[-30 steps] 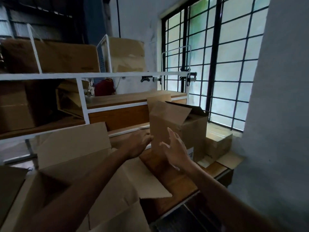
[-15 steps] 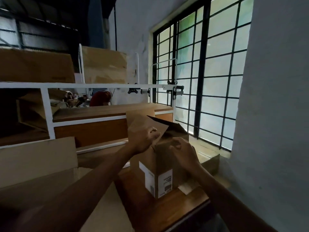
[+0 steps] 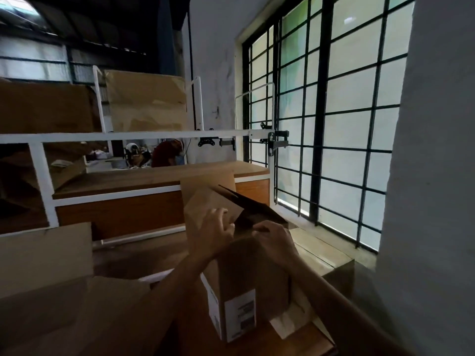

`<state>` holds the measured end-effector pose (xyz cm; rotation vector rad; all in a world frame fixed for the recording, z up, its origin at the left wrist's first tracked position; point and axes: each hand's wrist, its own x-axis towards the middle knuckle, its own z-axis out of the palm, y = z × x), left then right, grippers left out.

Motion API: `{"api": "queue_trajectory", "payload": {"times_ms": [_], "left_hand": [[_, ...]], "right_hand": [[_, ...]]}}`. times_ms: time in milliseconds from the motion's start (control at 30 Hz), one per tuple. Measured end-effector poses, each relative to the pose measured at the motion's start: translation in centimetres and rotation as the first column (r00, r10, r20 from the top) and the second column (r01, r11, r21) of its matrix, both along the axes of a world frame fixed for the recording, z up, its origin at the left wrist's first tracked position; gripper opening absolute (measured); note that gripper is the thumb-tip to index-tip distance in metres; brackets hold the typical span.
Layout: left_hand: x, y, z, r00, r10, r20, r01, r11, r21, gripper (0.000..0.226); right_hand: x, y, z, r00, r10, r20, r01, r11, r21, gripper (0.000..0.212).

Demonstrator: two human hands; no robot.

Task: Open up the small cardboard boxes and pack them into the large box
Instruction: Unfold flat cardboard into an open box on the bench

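A small brown cardboard box (image 3: 246, 283) stands upright on the wooden table, a white label low on its near corner. Its top flaps stick up and out. My left hand (image 3: 213, 233) presses against the left top flap (image 3: 205, 201). My right hand (image 3: 273, 241) pinches the edge of the dark right flap (image 3: 257, 209) at the box's top. The large box (image 3: 51, 291) lies at the lower left, its broad flaps spread toward me; its inside is hidden.
Another small closed box (image 3: 331, 263) sits just right of the held one by the barred window (image 3: 334, 124). A white-framed wooden shelf (image 3: 115, 183) with more cardboard stands behind. A grey wall (image 3: 431, 201) closes the right side.
The view has shifted up and closer to the box. Both hands moved from the box's side up to its top flaps and took hold of them; the box turned, showing its label.
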<state>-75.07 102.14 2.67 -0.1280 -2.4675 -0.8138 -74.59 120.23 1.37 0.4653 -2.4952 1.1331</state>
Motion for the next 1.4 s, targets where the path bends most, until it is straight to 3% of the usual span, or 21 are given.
{"api": "queue_trajectory", "payload": {"times_ms": [167,300,367,433,533,600,667,733,800,867,1000,1100,1133,1167,1233,1267,1333,1400], "left_hand": [[-4.9,1.3,-2.0,0.998,0.062,0.021,-0.063,0.998,0.026,0.074],[-7.9,2.0,-2.7,0.991,0.129,0.034,-0.132,0.983,0.124,0.066],[-8.6,2.1,-3.0,0.986,0.158,-0.052,-0.145,0.971,0.190,0.058],[-8.9,1.5,-2.9,0.966,0.203,-0.160,-0.137,0.927,0.348,0.053],[-8.5,-0.2,-2.7,0.937,0.243,-0.252,-0.108,0.885,0.453,0.069],[-7.5,-1.5,-2.7,0.873,0.295,-0.388,-0.149,0.920,0.364,0.077],[-6.5,-1.8,-2.5,0.774,0.335,-0.537,-0.325,0.938,0.118,0.082],[-6.3,-1.9,-2.0,0.748,0.370,-0.551,-0.544,0.817,-0.191,0.084],[-6.2,-1.0,-1.4,0.748,0.486,-0.452,-0.656,0.643,-0.395,0.076],[-6.0,-0.1,-1.1,0.703,0.572,-0.424,-0.711,0.529,-0.464,0.073],[-4.5,-1.5,-1.8,0.618,0.653,-0.438,-0.781,0.444,-0.440,0.053],[-3.4,-2.1,-2.2,0.654,0.611,-0.446,-0.727,0.346,-0.592,0.036],[-3.2,-2.2,-2.2,0.702,0.625,-0.341,-0.656,0.383,-0.650,0.031],[-3.5,-2.8,-2.8,0.740,0.650,-0.173,-0.580,0.486,-0.654,0.025],[-3.7,-4.4,-3.8,0.752,0.630,0.193,-0.506,0.740,-0.443,0.022],[-3.8,-5.0,-4.3,0.771,0.569,0.285,-0.495,0.818,-0.294,0.026],[-4.1,-5.4,-4.6,0.826,0.455,0.332,-0.466,0.884,-0.052,0.031],[-5.0,-4.9,-4.8,0.843,0.321,0.430,-0.431,0.883,0.185,0.031]], "right_hand": [[-5.1,-1.9,-0.9,0.998,0.054,-0.043,-0.046,0.983,0.179,0.025],[-9.4,-3.1,-0.6,0.994,0.107,0.020,-0.107,0.923,0.369,0.019],[-10.6,-3.9,-1.2,0.996,0.079,0.033,-0.085,0.897,0.434,0.021],[-11.6,-5.0,-2.2,0.999,0.042,0.003,-0.038,0.873,0.486,0.026],[-12.6,-6.4,-3.4,0.997,0.060,-0.037,-0.029,0.829,0.558,0.041],[-13.5,-6.8,-3.3,0.991,0.131,0.009,-0.109,0.781,0.615,0.043],[-14.6,-6.6,-3.0,0.964,0.239,0.119,-0.254,0.683,0.685,0.045],[-15.5,-6.7,-2.8,0.926,0.268,0.265,-0.376,0.615,0.693,0.050],[-15.9,-6.8,-2.3,0.894,0.270,0.357,-0.446,0.604,0.660,0.051],[-15.8,-6.4,-2.1,0.875,0.318,0.366,-0.485,0.582,0.652,0.050],[-15.7,-6.0,-2.3,0.853,0.422,0.308,-0.515,0.578,0.634,0.050],[-15.9,-5.9,-2.4,0.838,0.448,0.311,-0.533,0.551,0.642,0.051],[-15.9,-5.8,-2.5,0.839,0.453,0.303,-0.532,0.560,0.635,0.050],[-16.0,-5.8,-2.6,0.841,0.461,0.284,-0.524,0.564,0.638,0.049],[-15.9,-5.7,-2.6,0.839,0.473,0.270,-0.524,0.564,0.638,0.046],[-15.8,-5.6,-2.4,0.832,0.478,0.280,-0.535,0.564,0.628,0.046],[-15.6,-5.3,-2.1,0.821,0.494,0.285,-0.549,0.547,0.632,0.046],[-15.6,-5.0,-2.2,0.817,0.521,0.246,-0.537,0.533,0.654,0.038]]}}
